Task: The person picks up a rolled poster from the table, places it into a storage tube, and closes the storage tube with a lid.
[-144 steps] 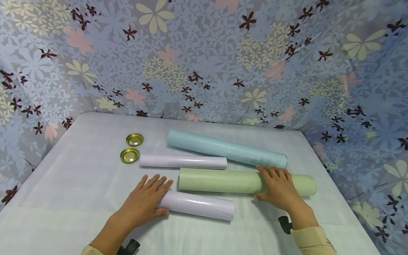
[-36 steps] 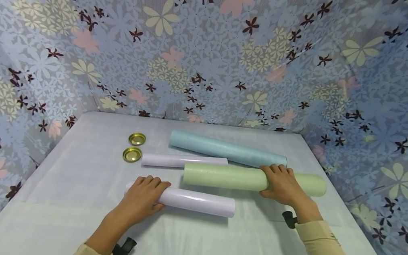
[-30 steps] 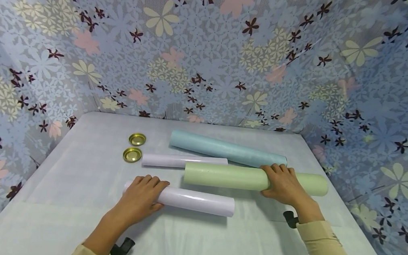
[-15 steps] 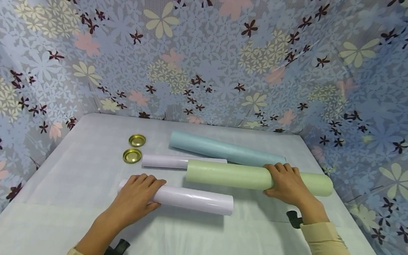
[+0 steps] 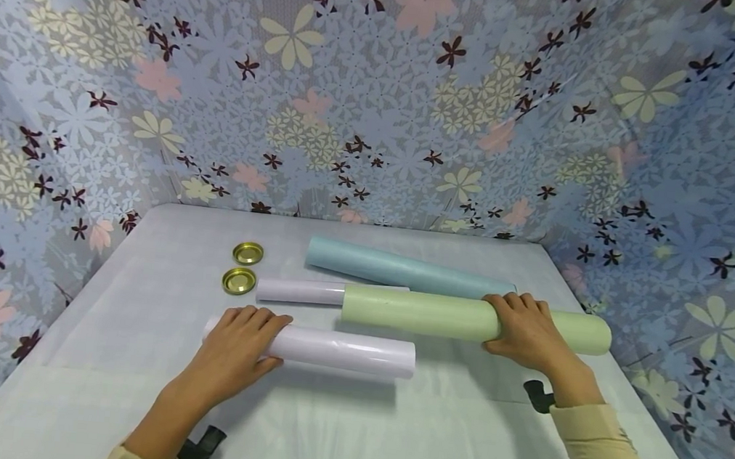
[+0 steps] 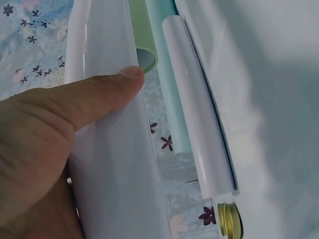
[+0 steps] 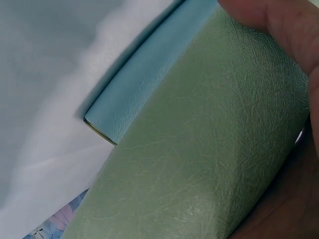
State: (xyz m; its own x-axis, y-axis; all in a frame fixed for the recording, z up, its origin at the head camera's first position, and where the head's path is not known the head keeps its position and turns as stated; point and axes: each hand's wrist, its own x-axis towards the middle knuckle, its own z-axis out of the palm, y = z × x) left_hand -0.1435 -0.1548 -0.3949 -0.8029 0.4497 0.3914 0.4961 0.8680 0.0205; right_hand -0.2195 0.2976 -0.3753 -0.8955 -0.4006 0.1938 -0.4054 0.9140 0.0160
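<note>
My left hand [image 5: 235, 353] grips a glossy white tube [image 5: 346, 352] near its left end, thumb on the near side; a shadow lies beneath the raised tube. In the left wrist view the thumb presses along the white tube [image 6: 109, 164]. My right hand [image 5: 525, 334] holds a longer light green tube [image 5: 419, 314] right of its middle, lifted above the table. The right wrist view shows the textured green tube [image 7: 189, 139] filling the hand. The left wrist view shows that the green tube's left end [image 6: 146, 59] is hollow.
A blue tube [image 5: 397, 267] lies at the back of the white-covered table [image 5: 158, 299]. In front of it lies a thinner white tube [image 5: 299, 291], partly hidden by the green one. Two gold lids [image 5: 248, 252] sit at the left. A floral cloth [image 5: 379, 99] hangs behind.
Both hands have closed round their tubes and raised them off the table. The white tube has moved left and up, the green tube right and up. The blue tube and lids stay put.
</note>
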